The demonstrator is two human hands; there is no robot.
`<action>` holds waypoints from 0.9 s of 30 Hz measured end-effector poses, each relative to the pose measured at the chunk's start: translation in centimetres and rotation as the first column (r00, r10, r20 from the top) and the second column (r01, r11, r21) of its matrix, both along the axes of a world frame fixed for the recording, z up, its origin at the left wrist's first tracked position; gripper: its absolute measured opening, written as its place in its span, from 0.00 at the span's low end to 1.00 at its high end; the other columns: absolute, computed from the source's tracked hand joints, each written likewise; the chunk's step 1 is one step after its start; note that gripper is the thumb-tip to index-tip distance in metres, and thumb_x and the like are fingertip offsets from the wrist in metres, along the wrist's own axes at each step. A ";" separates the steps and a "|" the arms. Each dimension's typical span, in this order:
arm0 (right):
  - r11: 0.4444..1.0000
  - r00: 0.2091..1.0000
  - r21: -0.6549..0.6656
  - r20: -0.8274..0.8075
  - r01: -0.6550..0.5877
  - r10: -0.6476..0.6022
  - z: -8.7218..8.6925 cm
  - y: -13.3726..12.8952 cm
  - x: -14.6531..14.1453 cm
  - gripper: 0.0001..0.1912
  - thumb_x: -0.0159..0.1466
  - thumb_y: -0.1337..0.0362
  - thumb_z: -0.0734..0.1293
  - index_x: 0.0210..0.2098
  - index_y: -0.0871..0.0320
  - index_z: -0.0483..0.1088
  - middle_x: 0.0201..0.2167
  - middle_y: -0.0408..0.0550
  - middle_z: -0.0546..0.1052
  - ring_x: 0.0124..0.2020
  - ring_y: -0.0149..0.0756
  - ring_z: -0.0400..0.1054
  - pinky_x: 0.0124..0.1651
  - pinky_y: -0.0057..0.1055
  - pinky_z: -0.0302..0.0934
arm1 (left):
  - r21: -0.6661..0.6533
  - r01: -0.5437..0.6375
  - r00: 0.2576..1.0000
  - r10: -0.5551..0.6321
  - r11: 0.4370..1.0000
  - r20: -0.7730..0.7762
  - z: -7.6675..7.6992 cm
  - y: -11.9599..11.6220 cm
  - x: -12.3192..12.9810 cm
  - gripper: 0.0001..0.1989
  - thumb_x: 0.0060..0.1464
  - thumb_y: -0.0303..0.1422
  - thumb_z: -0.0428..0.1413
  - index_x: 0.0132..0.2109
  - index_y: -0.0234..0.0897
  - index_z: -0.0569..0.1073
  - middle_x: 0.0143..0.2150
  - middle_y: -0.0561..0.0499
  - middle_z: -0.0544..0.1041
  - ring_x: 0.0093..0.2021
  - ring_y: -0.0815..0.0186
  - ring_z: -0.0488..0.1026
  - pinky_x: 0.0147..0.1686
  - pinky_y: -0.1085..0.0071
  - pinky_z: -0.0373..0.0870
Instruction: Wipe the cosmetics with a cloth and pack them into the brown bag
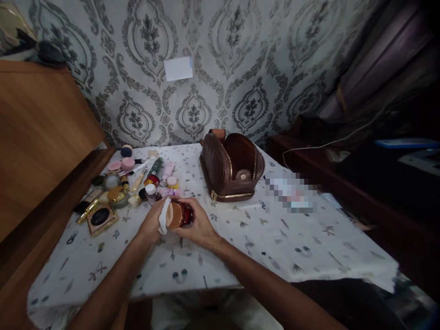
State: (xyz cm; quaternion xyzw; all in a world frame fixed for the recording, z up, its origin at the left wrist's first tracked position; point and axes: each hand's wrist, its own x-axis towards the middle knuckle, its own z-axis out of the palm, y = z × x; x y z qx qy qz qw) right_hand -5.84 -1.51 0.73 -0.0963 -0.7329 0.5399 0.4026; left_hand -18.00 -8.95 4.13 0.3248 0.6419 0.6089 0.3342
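Forearms converge — left grip [152, 222] pinching a white cloth [164, 218], right grip [202, 226] curled around a red jar [187, 214] beside it.

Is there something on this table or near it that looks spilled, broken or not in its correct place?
Nothing looks spilled or broken on the table. Only the white paper on the wall seems slightly tilted. The patch right of the bag is too blurred to judge.

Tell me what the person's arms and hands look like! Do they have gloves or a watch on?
The left hand and right hand are both bare, with no gloves. The arms look slim, and no sleeves show on the parts in view. I can't see a watch or bracelet. Some fingers are hidden, so I can't tell about rings.
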 end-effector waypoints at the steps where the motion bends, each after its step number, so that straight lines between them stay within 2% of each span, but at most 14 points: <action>1: 1.000 1.000 -0.013 0.000 0.011 -0.011 -0.1 0.0 -0.1 0.31 0.49 0.61 0.76 0.51 0.53 0.66 0.49 0.49 0.72 0.49 0.43 0.69 0.52 0.38 0.65 | 0.005 -0.020 0.999 0.020 1.000 0.040 -0.4 -0.2 0.4 0.28 0.49 0.57 0.52 0.40 0.35 0.72 0.33 0.46 0.78 0.37 0.56 0.77 0.37 0.63 0.73; 4: 0.995 0.995 -0.027 0.026 0.096 -0.095 -0.3 0.0 -0.3 0.31 0.48 0.63 0.76 0.50 0.54 0.66 0.47 0.49 0.72 0.48 0.43 0.69 0.51 0.39 0.65 | 0.016 -0.071 0.994 0.069 0.997 0.087 -1.1 -0.8 1.7 0.31 0.53 0.58 0.50 0.49 0.35 0.70 0.45 0.41 0.79 0.50 0.53 0.75 0.49 0.61 0.71; 7: 0.980 0.978 -0.012 0.066 0.200 -0.199 -0.4 0.1 -0.2 0.30 0.48 0.65 0.73 0.50 0.55 0.65 0.45 0.49 0.71 0.46 0.42 0.69 0.50 0.38 0.66 | 0.019 -0.081 0.995 0.080 0.997 0.058 -0.9 -1.6 2.5 0.29 0.54 0.54 0.56 0.54 0.38 0.68 0.55 0.43 0.75 0.60 0.54 0.69 0.60 0.63 0.63; 10: 0.963 0.962 0.077 0.078 0.257 -0.262 -0.5 0.3 0.0 0.29 0.49 0.67 0.70 0.51 0.56 0.65 0.44 0.50 0.70 0.45 0.43 0.68 0.49 0.40 0.66 | 0.010 -0.015 0.994 0.016 1.000 -0.109 -0.8 -2.2 3.0 0.30 0.57 0.48 0.57 0.61 0.39 0.61 0.61 0.42 0.70 0.63 0.55 0.65 0.64 0.61 0.57; 13: 0.941 0.951 0.186 0.073 0.284 -0.301 -0.5 0.4 0.3 0.28 0.50 0.70 0.67 0.51 0.57 0.64 0.45 0.52 0.68 0.46 0.44 0.67 0.49 0.42 0.66 | -0.035 0.033 0.924 -0.043 0.999 -0.380 -1.0 -2.3 3.0 0.35 0.57 0.43 0.57 0.66 0.37 0.54 0.64 0.38 0.66 0.64 0.52 0.64 0.64 0.56 0.57; 15: 0.929 0.943 0.227 0.093 0.292 -0.319 -0.5 0.4 0.5 0.28 0.50 0.72 0.65 0.52 0.57 0.63 0.44 0.52 0.68 0.46 0.44 0.67 0.50 0.43 0.66 | -0.049 0.014 0.870 -0.037 0.999 -0.492 -1.2 -2.3 2.9 0.35 0.57 0.42 0.57 0.66 0.36 0.54 0.63 0.36 0.66 0.63 0.50 0.64 0.62 0.53 0.59; 18: 0.920 0.934 0.262 0.133 0.290 -0.332 -0.4 0.2 0.6 0.27 0.53 0.74 0.64 0.52 0.55 0.63 0.43 0.51 0.67 0.45 0.44 0.67 0.48 0.43 0.68 | -0.046 0.000 0.785 -0.029 0.999 -0.619 -1.2 -2.2 2.7 0.29 0.60 0.42 0.53 0.64 0.36 0.57 0.59 0.37 0.69 0.60 0.51 0.67 0.59 0.54 0.63; 22: 0.891 0.922 0.357 0.160 0.279 -0.352 -0.6 -0.1 0.6 0.24 0.58 0.73 0.62 0.54 0.55 0.63 0.45 0.53 0.66 0.44 0.45 0.67 0.44 0.43 0.70 | -0.056 0.012 0.696 -0.049 0.998 -0.717 -0.2 -2.0 2.5 0.21 0.64 0.41 0.48 0.59 0.36 0.63 0.53 0.39 0.71 0.53 0.54 0.70 0.55 0.56 0.66; 24: 0.878 0.909 0.403 0.206 0.258 -0.362 -0.8 -0.2 0.6 0.27 0.58 0.74 0.63 0.56 0.54 0.62 0.48 0.54 0.65 0.45 0.46 0.68 0.43 0.43 0.71 | -0.056 0.030 0.704 -0.061 0.998 -0.708 0.6 -1.8 2.4 0.16 0.64 0.41 0.46 0.53 0.38 0.68 0.50 0.42 0.73 0.51 0.54 0.70 0.54 0.57 0.65; 27: 0.871 0.899 0.447 0.267 0.204 -0.347 -1.1 -0.3 0.6 0.35 0.54 0.75 0.67 0.60 0.52 0.60 0.53 0.55 0.64 0.48 0.47 0.69 0.46 0.44 0.71 | -0.048 0.050 0.797 -0.069 0.998 -0.600 1.6 -1.2 1.8 0.12 0.61 0.41 0.49 0.42 0.40 0.72 0.42 0.46 0.74 0.46 0.55 0.70 0.52 0.59 0.63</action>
